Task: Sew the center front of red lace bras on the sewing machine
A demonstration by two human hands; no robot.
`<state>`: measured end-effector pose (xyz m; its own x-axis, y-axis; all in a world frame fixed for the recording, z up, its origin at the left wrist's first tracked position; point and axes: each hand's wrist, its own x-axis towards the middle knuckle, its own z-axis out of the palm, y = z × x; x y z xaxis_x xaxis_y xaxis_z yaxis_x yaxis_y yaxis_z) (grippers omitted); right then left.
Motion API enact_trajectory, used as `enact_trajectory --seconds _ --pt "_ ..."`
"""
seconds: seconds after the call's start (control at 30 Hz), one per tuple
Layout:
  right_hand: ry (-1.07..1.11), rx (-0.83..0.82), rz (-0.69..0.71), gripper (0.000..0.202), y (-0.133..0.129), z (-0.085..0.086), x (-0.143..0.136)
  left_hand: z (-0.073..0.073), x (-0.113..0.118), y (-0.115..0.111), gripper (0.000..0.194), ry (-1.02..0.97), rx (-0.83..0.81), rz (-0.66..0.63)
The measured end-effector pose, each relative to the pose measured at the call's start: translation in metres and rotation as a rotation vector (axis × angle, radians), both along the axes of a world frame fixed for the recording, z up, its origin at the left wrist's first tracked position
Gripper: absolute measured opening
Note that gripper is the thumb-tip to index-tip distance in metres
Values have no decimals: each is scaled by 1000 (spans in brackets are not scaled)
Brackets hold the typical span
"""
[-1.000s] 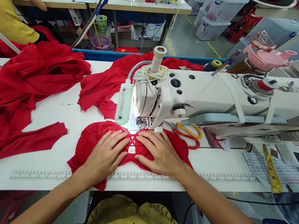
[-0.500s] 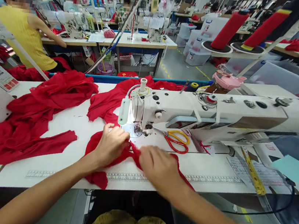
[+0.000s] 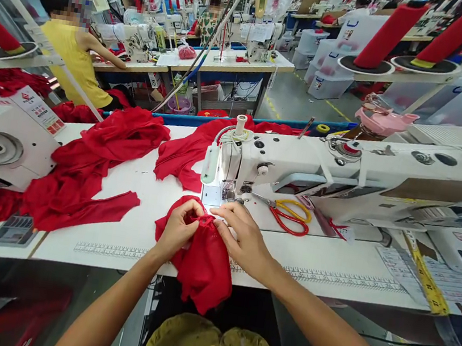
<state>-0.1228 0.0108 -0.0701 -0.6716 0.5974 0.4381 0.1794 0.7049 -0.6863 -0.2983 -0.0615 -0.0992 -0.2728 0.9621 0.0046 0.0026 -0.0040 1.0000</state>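
A piece of red fabric [image 3: 207, 267] is gathered between my hands and drapes over the table's front edge. My left hand [image 3: 180, 226] is closed, pinching the fabric's upper edge between thumb and fingers. Opposite it, my right hand [image 3: 245, 238] has thumb and fingers at the same edge, holding it from the right. Just beyond my fingertips are the presser foot and needle area of the white sewing machine [image 3: 293, 159], its lamp lit. Yellow-and-red-handled scissors [image 3: 291, 217] lie on the machine bed, right of the needle.
Heaped red fabric [image 3: 99, 160] covers the table's left side, by another machine [image 3: 3, 144]. More red fabric [image 3: 184, 158] lies behind the needle. A yellow tape measure [image 3: 425, 275] hangs at the right. Red thread cones [image 3: 390, 35] stand above. A person in yellow [image 3: 73, 59] works at the back left.
My hands have come closer together. The red fabric, earlier stretched sideways between them, now hangs bunched over the front edge. The view has shifted slightly left.
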Motion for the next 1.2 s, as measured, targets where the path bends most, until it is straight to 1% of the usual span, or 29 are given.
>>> enact_trajectory --seconds 0.13,0.23,0.27,0.33,0.4,0.47,0.5,0.57,0.7,0.77,0.87,0.97,1.2 --pt "16 -159 93 12 8 -6 -8 7 0 2 24 -51 -55 -92" --pt "-33 -252 101 12 12 -10 -10 12 -2 -1 12 -25 -32 -117" --pt "-58 -271 96 13 12 -11 -9 13 -3 -3 12 -9 -15 -123" --pt "-86 -283 91 15 13 -11 -9 15 -4 -7 19 44 4 -138" --pt "-90 -285 94 17 12 -10 -8 16 -3 -11 21 128 11 -130" --pt "-96 -313 97 19 12 -9 -8 15 0 -14 18 195 10 -81" --pt "-101 -341 102 20 12 -9 -7 15 1 -15 18 201 1 -57" --pt "-99 -419 123 22 11 -9 -7 15 2 -15 19 174 -36 -52" --pt "-28 -570 179 21 11 -9 -8 23 -3 -9 24 108 -89 -130" --pt "10 -594 168 21 11 -9 -7 30 -8 -2 24 100 -86 -176" --pt "21 -571 106 20 12 -8 -5 37 -11 7 24 93 -81 -257" --pt "13 -556 75 18 12 -11 0 35 -9 13 25 76 -96 -294" --pt "2 -596 27 16 13 -21 9 21 -5 18 22 59 -79 -344"
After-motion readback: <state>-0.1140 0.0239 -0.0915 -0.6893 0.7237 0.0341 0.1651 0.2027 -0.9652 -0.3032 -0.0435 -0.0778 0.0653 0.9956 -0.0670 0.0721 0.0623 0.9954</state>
